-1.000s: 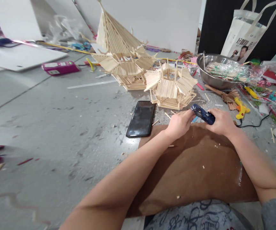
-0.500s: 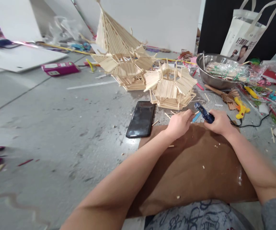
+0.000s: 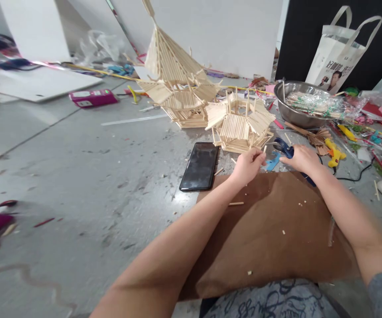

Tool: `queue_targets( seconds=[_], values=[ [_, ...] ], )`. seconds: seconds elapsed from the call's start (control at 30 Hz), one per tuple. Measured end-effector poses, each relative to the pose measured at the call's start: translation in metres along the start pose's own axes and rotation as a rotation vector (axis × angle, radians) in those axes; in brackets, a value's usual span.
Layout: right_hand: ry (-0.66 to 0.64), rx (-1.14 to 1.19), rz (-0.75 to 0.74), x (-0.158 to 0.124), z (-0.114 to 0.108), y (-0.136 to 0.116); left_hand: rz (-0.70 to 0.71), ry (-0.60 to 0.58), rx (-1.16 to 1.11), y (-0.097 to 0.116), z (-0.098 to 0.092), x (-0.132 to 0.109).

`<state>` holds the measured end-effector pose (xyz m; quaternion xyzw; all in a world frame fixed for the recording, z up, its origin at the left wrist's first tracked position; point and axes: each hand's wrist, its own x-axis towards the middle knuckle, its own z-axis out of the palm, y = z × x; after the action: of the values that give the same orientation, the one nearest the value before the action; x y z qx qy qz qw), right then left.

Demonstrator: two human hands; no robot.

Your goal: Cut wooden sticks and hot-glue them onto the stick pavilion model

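My left hand [image 3: 248, 164] is closed, pinching a short wooden stick [image 3: 265, 150] that points upward between thumb and fingertips. To its right, my right hand [image 3: 299, 160] is on dark blue cutting pliers [image 3: 284, 148], their head pointing left and a handle showing below the wrist. The thumb is stretched out, and part of the grip is hidden. A small blue piece [image 3: 272, 162] lies on the floor between the hands. Just behind them stands a low stick-built pavilion [image 3: 235, 127] with sloping roof panels. Behind and left of it rises a taller stick tower [image 3: 181, 95] with a pointed roof.
A brown board [image 3: 277, 251] lies before me with stick scraps on it. Left of my hands is a black phone [image 3: 199, 167]. On the right are a metal bowl [image 3: 282, 106] of wrapped sticks, a corded yellow glue gun [image 3: 334, 152] and craft litter. A tote bag [image 3: 330, 62] stands behind.
The stick in my left hand has turned from lying sideways to pointing upward. My right hand and the pliers have shifted slightly away from me, and the thumb has spread. The view has shifted slightly.
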<state>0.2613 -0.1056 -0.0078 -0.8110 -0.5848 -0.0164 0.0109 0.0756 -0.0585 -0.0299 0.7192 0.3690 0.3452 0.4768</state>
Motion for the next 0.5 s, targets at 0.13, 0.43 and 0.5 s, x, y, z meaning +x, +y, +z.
queue_targets(
  seconds=[0.13, 0.43, 0.5],
  values=[
    [-0.035, -0.032, 0.013, 0.013, 0.017, -0.007, -0.08, 0.023, -0.217, -0.003, -0.002, 0.004],
    [0.179, 0.233, 0.126, 0.002, 0.001, 0.055, -0.09, 0.068, -0.272, 0.0, -0.006, 0.004],
    [0.185, 0.2, 0.362, -0.005, -0.002, 0.088, -0.063, 0.079, -0.237, 0.001, -0.006, 0.004]
  ],
)
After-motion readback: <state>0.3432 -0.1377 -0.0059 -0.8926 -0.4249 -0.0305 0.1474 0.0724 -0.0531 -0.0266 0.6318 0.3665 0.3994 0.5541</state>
